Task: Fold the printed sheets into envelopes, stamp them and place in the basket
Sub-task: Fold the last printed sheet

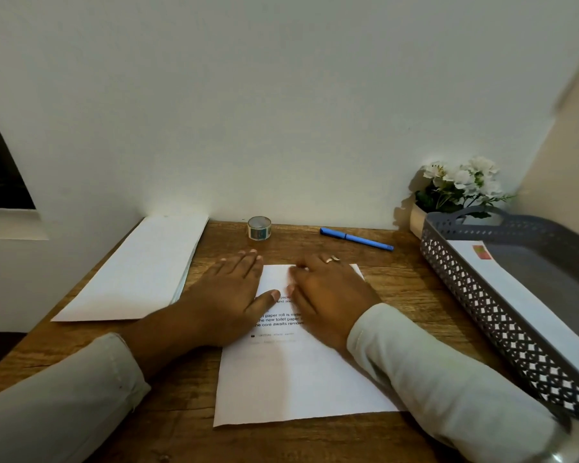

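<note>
**A:** Head view first. Where is the printed sheet?

**B:** The printed sheet (298, 372) lies flat on the wooden desk (398, 285), in the middle. Its text side is up and both hands are on its far half.

**A:** And the left hand?

**B:** The left hand (228, 292) is palm down at the sheet's 10 o'clock corner, with its fingers straight and close together. They rest mostly on the desk, and the thumb lies on the paper.

**A:** The right hand?

**B:** The right hand (328, 295) is palm down at the sheet's 12 to 1 o'clock edge, and there is a ring (332, 259) on one finger. Its fingers bend down at the far edge. I cannot tell whether they grip that edge or only press it.

**A:** What lies around the sheet?

**B:** There is a stack of white paper (137, 269) at 9 to 10 o'clock. A roll of tape (259, 227) stands by the wall at 12, and a blue pen (356, 239) lies at 1. At 2 there are white flowers (462, 182) in a pot. The grey basket (482, 312) is at 3 o'clock. In it is a white envelope (522, 302) with a red stamp (482, 252) on its far corner.
</note>
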{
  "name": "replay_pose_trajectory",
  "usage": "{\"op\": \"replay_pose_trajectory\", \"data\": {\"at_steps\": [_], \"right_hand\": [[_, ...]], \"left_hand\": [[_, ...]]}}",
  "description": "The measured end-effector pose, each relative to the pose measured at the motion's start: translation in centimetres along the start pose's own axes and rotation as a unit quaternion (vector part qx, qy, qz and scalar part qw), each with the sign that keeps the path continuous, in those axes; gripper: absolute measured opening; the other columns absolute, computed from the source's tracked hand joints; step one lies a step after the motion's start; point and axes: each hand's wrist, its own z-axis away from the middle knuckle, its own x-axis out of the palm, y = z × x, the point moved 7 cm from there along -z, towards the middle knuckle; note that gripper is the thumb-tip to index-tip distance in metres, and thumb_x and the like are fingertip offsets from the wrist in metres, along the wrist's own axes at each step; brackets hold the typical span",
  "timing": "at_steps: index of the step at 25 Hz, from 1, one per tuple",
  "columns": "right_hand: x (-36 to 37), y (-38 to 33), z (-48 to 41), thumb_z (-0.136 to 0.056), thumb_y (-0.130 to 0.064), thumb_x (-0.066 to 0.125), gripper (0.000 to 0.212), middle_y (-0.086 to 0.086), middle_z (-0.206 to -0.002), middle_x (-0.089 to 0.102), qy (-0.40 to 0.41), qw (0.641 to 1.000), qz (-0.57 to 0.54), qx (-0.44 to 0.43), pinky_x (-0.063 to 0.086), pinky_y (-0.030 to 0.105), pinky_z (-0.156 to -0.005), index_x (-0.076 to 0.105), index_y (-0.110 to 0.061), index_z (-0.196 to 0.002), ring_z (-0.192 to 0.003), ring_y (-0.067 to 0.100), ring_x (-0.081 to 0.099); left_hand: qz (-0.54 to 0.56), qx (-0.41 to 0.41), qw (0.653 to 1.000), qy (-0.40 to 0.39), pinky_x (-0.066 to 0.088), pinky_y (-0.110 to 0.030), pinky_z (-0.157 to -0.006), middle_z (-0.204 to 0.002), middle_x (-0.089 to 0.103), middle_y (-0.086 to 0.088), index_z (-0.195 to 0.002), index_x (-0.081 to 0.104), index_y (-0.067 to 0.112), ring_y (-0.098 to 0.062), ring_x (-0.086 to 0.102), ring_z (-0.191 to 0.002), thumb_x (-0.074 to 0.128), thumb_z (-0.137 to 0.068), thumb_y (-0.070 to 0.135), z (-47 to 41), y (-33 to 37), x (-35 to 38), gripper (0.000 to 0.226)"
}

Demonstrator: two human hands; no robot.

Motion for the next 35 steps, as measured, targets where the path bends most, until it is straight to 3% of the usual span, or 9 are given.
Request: {"op": "replay_pose_trajectory", "data": {"at_steps": [4,9,13,17,22,27,29,31,35], "right_hand": [[-0.7,3.9,-0.1,-0.103,-0.037,0.035,0.038,0.005,-0.132,0.055,-0.011,0.988,0.099,0.121,0.039,0.045,-0.103,0.063,-0.020,-0.122,-0.120,0.028,0.053],[0.0,0.8,-0.1,-0.103,-0.040,0.034,0.040,0.003,-0.132,0.055,0.013,1.000,0.016,0.022,0.041,0.041,-0.101,0.061,-0.020,-0.126,-0.119,0.027,0.051],[-1.1,4.0,-0.2,-0.101,-0.034,0.040,0.031,0.003,-0.121,0.061,0.003,0.993,0.055,0.104,0.047,0.037,-0.087,0.064,-0.020,-0.115,-0.107,0.026,0.059],[-1.5,5.5,-0.2,-0.099,-0.027,0.044,0.024,0.003,-0.114,0.064,-0.004,0.987,0.066,0.144,0.053,0.036,-0.080,0.065,-0.020,-0.108,-0.097,0.023,0.063],[-1.3,5.2,-0.4,-0.099,-0.026,0.048,0.025,0.004,-0.121,0.061,-0.015,0.988,0.064,0.137,0.051,0.036,-0.083,0.064,-0.017,-0.116,-0.104,0.024,0.061],[-0.8,6.0,-0.4,-0.100,-0.040,0.042,0.031,0.002,-0.118,0.062,-0.002,0.991,0.048,0.128,0.045,0.033,-0.074,0.064,-0.021,-0.110,-0.100,0.023,0.061],[-0.3,6.6,-0.4,-0.098,-0.052,0.043,0.040,0.002,-0.122,0.059,-0.005,0.991,0.015,0.129,0.045,0.034,-0.080,0.064,-0.023,-0.114,-0.107,0.025,0.059],[0.2,7.3,-0.1,-0.094,-0.063,0.046,0.051,0.002,-0.131,0.055,-0.008,0.991,-0.031,0.127,0.045,0.039,-0.097,0.062,-0.026,-0.126,-0.121,0.026,0.052],[0.5,7.8,0.2,-0.085,-0.071,0.057,0.067,-0.007,-0.143,0.051,0.000,0.987,-0.120,0.110,0.038,0.044,-0.112,0.054,-0.033,-0.139,-0.135,0.019,0.043]], "left_hand": [[-0.002,0.004,1.000,-0.001,-0.008,-0.033,-0.123,-0.167,-0.012,0.000,-0.159,-0.006,0.016,-0.013,-0.013,-0.152,0.013,-0.100,0.061,-0.1,-0.1,0.1,0.076],[0.001,-0.001,1.000,-0.003,-0.008,-0.033,-0.123,-0.167,-0.013,0.000,-0.159,-0.007,0.017,-0.012,-0.014,-0.152,0.013,-0.101,0.061,-0.2,-0.1,0.2,0.075],[0.012,0.003,1.000,0.002,-0.006,-0.033,-0.123,-0.167,-0.010,0.001,-0.159,-0.004,0.017,-0.012,-0.011,-0.153,0.013,-0.100,0.062,0.0,0.0,0.0,0.076],[-0.025,0.049,0.995,0.079,0.007,-0.031,-0.124,-0.167,0.014,-0.001,-0.159,0.018,0.018,-0.015,0.011,-0.153,0.003,-0.091,0.068,0.4,1.1,-1.4,0.085],[0.044,0.137,0.989,0.045,0.003,-0.019,-0.116,-0.167,0.012,0.008,-0.159,0.017,0.024,-0.006,0.009,-0.151,0.027,-0.104,0.055,-0.1,5.9,-1.4,0.064],[-0.026,0.070,0.997,0.037,0.023,-0.036,-0.121,-0.165,0.020,0.005,-0.158,0.023,0.022,-0.015,0.023,-0.149,0.025,-0.099,0.063,0.0,2.3,-2.1,0.071],[-0.058,0.042,0.997,0.026,0.029,-0.035,-0.118,-0.163,0.026,0.007,-0.155,0.030,0.022,-0.016,0.028,-0.147,0.029,-0.097,0.066,0.1,0.5,-3.0,0.073],[-0.058,0.026,0.998,0.011,0.035,-0.035,-0.111,-0.159,0.034,0.010,-0.152,0.037,0.028,-0.014,0.034,-0.143,0.035,-0.093,0.072,0.1,-0.7,-3.6,0.074],[0.020,0.021,0.999,0.035,0.045,-0.037,-0.101,-0.139,0.052,0.017,-0.138,0.050,0.039,-0.009,0.044,-0.128,0.052,-0.079,0.080,-0.4,-2.5,-3.9,0.071]]}}
